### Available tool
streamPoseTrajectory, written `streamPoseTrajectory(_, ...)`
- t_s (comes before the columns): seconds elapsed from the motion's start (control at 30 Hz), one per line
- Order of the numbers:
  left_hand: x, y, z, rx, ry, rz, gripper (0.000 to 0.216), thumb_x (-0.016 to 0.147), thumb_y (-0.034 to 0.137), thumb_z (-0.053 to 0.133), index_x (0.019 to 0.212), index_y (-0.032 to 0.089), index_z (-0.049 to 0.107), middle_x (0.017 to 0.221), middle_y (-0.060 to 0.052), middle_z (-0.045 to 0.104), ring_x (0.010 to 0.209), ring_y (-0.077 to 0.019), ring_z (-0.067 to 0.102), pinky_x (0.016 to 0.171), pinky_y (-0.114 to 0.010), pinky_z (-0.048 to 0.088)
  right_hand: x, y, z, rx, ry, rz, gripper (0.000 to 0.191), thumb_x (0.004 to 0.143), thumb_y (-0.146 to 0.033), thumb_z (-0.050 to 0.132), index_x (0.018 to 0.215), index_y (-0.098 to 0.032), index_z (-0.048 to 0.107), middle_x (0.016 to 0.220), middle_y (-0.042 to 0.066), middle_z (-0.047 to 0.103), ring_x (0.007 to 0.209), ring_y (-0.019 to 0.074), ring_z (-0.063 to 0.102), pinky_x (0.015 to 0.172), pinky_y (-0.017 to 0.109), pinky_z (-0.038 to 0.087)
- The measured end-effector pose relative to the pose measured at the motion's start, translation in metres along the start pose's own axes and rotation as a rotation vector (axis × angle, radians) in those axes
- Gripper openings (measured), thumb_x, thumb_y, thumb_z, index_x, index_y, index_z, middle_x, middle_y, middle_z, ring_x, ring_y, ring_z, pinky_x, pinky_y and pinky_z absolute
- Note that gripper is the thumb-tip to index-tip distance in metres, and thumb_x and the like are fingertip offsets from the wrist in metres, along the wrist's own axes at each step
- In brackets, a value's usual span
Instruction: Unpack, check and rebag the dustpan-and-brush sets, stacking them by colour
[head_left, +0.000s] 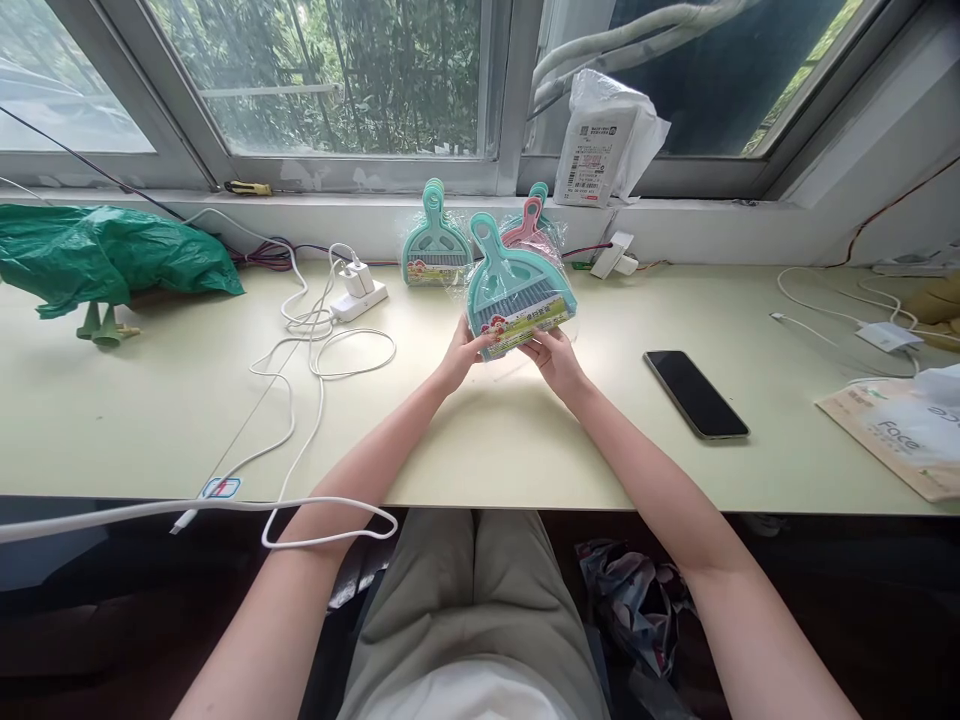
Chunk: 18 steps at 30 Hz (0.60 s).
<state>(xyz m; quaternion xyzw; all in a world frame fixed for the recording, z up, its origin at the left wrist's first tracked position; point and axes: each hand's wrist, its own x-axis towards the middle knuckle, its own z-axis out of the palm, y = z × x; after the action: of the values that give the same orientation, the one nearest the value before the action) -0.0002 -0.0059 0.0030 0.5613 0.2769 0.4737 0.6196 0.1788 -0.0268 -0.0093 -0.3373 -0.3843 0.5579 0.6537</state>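
Note:
Both my hands grip a mint-green mini dustpan and brush set [517,285] in a clear plastic wrapper, tilted above the table. My left hand [461,355] closes on its lower left edge. On the lower right edge, beside the printed label, my right hand [555,362] is closed too. Behind, a similar mint dustpan set [435,240] leans upright against the wall on the left. A pink dustpan set [531,222], with mint ones behind it, stands partly hidden by the set I hold.
White cables [322,350] and a power strip [360,298] lie left, near a green plastic bag [120,255]. A phone [696,393] and a tissue pack [900,430] lie right. On the sill are a wrapped white package [600,140] and a yellow box cutter [247,188].

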Motion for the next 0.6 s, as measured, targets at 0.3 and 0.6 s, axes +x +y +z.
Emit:
streamPoseTrajectory(0.3,-0.0058,0.0039,0.0024,0.029,-0.100,-0.092,0.072,0.076,0.037,0.068,0.138,0.032,0.032,0.146,-0.009,0.045,0.122,-0.0304,0.055,0.085,-0.050,0.058,-0.0068,-0.0037,0.0051,0.003,0.057,-0.055,0.032,0.066,-0.029,0.081,0.091,-0.023,0.062,0.105,0.002,0.073,0.104,0.0240,0.069,0.095,0.042,0.058)
streamPoseTrajectory(0.6,0.0010,0.0017,-0.0012,0.069,-0.007,-0.043,0.060,0.075,0.041,0.065,0.129,0.025,0.044,0.135,-0.008,0.055,0.122,-0.0291,0.055,0.092,-0.045,0.053,-0.0043,-0.0055,0.0017,-0.003,0.065,-0.033,0.032,0.065,-0.029,0.081,0.090,-0.024,0.062,0.102,0.000,0.074,0.101,0.0227,0.070,0.092,0.040,0.060)
